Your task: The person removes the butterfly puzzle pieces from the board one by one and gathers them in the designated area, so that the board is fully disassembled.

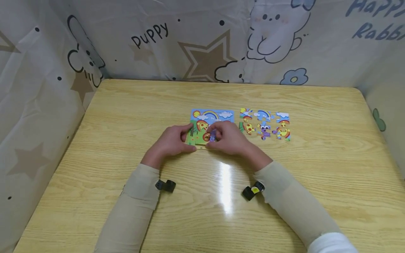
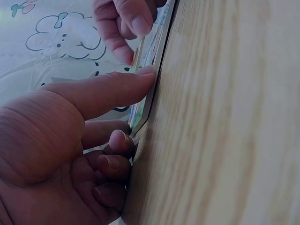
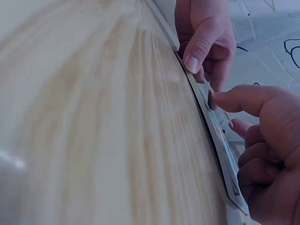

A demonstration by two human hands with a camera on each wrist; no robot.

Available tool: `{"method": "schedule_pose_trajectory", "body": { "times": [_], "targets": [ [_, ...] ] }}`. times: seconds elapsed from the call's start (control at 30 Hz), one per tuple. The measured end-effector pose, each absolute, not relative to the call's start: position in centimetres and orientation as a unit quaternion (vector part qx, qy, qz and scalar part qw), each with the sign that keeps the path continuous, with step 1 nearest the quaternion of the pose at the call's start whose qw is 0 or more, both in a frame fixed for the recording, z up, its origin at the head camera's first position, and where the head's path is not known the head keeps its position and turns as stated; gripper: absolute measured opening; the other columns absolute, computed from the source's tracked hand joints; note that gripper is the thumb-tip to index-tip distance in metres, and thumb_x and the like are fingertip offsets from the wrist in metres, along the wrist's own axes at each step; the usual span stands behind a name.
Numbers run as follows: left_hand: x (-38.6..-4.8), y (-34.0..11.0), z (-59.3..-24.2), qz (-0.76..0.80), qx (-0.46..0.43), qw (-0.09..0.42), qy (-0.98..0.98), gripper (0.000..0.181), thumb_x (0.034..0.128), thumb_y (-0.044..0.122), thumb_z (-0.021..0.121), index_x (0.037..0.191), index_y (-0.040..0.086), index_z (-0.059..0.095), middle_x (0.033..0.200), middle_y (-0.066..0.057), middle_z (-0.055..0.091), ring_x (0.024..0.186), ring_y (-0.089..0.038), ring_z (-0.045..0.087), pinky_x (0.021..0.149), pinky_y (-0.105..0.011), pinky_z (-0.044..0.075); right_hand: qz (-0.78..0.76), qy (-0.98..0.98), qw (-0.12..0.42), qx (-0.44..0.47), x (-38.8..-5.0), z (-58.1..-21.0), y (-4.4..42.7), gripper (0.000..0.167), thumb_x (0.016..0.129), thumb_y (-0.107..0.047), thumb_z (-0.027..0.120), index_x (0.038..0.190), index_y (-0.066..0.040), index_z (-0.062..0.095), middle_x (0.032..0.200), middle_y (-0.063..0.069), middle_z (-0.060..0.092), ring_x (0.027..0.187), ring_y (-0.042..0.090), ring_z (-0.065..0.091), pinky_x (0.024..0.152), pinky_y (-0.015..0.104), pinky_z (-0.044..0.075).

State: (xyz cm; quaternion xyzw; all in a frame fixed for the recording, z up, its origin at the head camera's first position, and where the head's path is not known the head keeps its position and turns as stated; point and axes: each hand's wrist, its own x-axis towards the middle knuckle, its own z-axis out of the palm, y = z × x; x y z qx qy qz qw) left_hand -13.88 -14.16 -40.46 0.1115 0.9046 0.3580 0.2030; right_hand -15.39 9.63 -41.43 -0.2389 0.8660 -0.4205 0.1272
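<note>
A colourful puzzle board (image 1: pixel 218 114) with a rainbow, sun and clouds lies on the table in the head view. My left hand (image 1: pixel 172 141) grips its left side, the thumb on the near edge; the left wrist view shows that thumb (image 2: pixel 119 93) along the board's rim. Over the board's near part, my right hand (image 1: pixel 229 137) pinches a puzzle piece (image 1: pixel 212 136) with purple and green on it. From the right wrist view, the right hand (image 3: pixel 276 145) holds the thin piece tilted above the board. Its fingers hide part of the picture.
Several loose puzzle pieces (image 1: pixel 264 129) lie in two rows on the table, right of the board. The wooden table (image 1: pixel 126 102) ends at a patterned cloth wall (image 1: pixel 120 45) at the back. A light reflection (image 1: pixel 226 186) shows on the wood near me.
</note>
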Motion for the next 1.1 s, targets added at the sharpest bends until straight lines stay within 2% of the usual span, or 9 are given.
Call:
{"method": "schedule_pose_trajectory", "body": {
  "times": [0.13, 0.47, 1.1],
  "targets": [
    [-13.8, -14.1, -40.4, 0.359, 0.110, 0.203, 0.904, 0.090, 0.0804, 0.027, 0.086, 0.154, 0.011, 0.038, 0.090, -0.007, 0.047, 0.088, -0.024, 0.044, 0.078, -0.035, 0.036, -0.421, 0.870, 0.129, -0.223, -15.0, -41.5, 10.7, 0.037, 0.079, -0.022, 0.086, 0.111, -0.013, 0.071, 0.058, -0.001, 0.043, 0.054, 0.014, 0.039, 0.068, 0.033, 0.042],
    [-13.8, -14.1, -40.3, 0.368, 0.104, 0.201, 0.902, 0.089, 0.0807, 0.025, 0.086, 0.154, 0.010, 0.038, 0.078, -0.006, 0.038, 0.075, -0.022, 0.039, 0.067, -0.034, 0.032, -0.428, 0.872, 0.128, -0.202, -13.9, -41.7, 13.3, 0.039, 0.079, -0.023, 0.086, 0.113, -0.012, 0.071, 0.059, 0.000, 0.038, 0.055, 0.016, 0.035, 0.069, 0.037, 0.039],
    [-13.7, -14.1, -40.3, 0.359, 0.101, 0.203, 0.905, 0.090, 0.0811, 0.026, 0.086, 0.155, 0.010, 0.037, 0.082, -0.006, 0.039, 0.083, -0.024, 0.043, 0.073, -0.036, 0.034, -0.431, 0.877, 0.127, -0.173, -12.4, -41.9, 18.0, 0.036, 0.078, -0.019, 0.087, 0.109, -0.011, 0.070, 0.060, -0.002, 0.034, 0.056, 0.016, 0.033, 0.076, 0.039, 0.037]
  ]
}}
